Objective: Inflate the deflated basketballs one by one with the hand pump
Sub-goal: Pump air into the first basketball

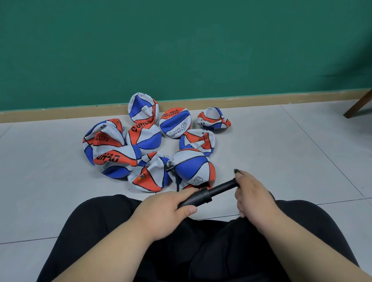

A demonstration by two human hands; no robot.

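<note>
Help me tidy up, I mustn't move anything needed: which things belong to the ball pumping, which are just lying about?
Job: hand pump gripped by left hand and right hand; its hose; the rounder basketball at its end; the flat basketballs.
Lying about: wooden furniture leg.

Between left hand (165, 206) and right hand (254, 198), a pump (209, 193); just beyond them, on the floor (292, 150), one ball (192, 168); beyond and leftward, other balls (112, 148) heaped near the wall (144, 36).

Black pump (209, 193); red-white-blue panelled basketballs (193, 166).
</note>
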